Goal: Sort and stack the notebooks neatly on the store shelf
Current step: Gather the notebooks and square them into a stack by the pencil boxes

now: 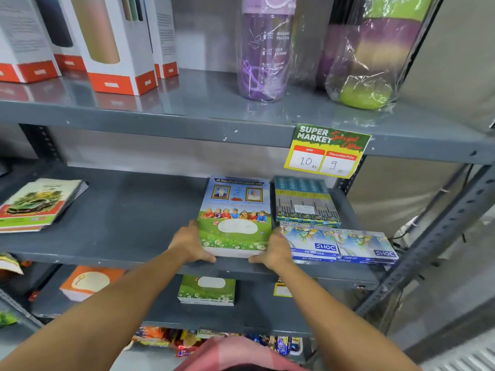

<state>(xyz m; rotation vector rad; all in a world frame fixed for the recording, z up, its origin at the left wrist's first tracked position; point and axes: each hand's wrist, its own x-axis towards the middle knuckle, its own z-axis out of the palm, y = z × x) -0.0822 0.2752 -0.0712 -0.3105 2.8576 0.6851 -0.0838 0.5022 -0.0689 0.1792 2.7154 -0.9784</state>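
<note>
A stack of notebooks with a blue and green cover (235, 215) lies flat on the grey middle shelf (128, 223), near its front edge. My left hand (190, 243) grips the stack's near left corner. My right hand (276, 250) grips its near right corner. Another notebook stack with a green car cover (37, 204) lies at the left end of the same shelf. On the shelf below sit a stack with the same green cover (206, 290) and an orange-covered stack (88, 282).
Right of the held stack lie a box of pens (305, 202) and boxes of oil pastels (337, 246). A price tag (328, 151) hangs from the upper shelf, which carries boxed bottles (112, 44) and wrapped bottles (263, 46). Snack packets (187, 340) lie at the bottom.
</note>
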